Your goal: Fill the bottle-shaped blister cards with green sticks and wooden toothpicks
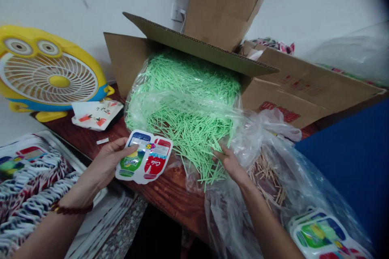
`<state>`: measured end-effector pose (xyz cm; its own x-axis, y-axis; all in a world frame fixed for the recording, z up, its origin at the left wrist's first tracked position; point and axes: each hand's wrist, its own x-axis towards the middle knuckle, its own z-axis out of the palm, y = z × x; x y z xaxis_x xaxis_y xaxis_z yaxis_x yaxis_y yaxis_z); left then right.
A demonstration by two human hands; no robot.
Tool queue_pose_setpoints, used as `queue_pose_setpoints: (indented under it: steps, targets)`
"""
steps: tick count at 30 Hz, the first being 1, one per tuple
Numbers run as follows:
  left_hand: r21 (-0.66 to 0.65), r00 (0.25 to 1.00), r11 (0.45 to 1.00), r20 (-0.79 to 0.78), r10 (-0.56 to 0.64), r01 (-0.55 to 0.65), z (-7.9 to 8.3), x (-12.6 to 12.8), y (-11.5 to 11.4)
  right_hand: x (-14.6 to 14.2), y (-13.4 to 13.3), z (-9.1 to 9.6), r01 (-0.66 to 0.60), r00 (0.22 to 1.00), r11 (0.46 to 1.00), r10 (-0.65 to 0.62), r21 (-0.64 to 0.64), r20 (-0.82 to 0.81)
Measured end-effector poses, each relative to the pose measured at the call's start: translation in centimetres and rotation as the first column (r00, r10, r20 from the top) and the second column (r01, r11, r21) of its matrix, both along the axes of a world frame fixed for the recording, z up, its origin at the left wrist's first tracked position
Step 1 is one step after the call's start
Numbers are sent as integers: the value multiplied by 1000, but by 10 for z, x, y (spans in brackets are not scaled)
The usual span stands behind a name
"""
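My left hand [107, 162] grips a small white blister pack [144, 156] printed with a green bottle and a red bottle, held over the wooden table edge. My right hand [230, 162] reaches into a heap of thin green sticks [188, 105] that spills from a clear plastic bag [170, 97] inside a tipped cardboard box [194, 46]. Its fingers are curled among the sticks, pinching a few. A bead bracelet sits on my left wrist.
A yellow cartoon desk fan [50, 75] stands at the left with paper packets [97, 114] below it. More cardboard boxes [304, 89] stand behind and right. A bag of wooden sticks [267, 178] and stacked blister packs [322, 234] lie at lower right; printed sheets [30, 178] at lower left.
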<state>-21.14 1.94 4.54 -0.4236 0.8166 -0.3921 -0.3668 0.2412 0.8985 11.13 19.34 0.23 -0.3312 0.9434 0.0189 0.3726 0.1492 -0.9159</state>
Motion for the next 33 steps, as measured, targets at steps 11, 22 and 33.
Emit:
queue_pose_setpoints:
  steps: [11, 22, 33]
  targets:
    - [67, 873, 928, 321, -368, 366, -15, 118, -44, 1, -32, -9, 72, 984, 997, -70, 3, -161]
    - [47, 837, 910, 373, -399, 413, -32, 160, -66, 15, -48, -22, -3, 999, 999, 1, 42, 39]
    - [29, 858, 920, 350, -376, 391, -29, 166, -72, 1, 1, 23, -42, 998, 997, 45, 58, -46]
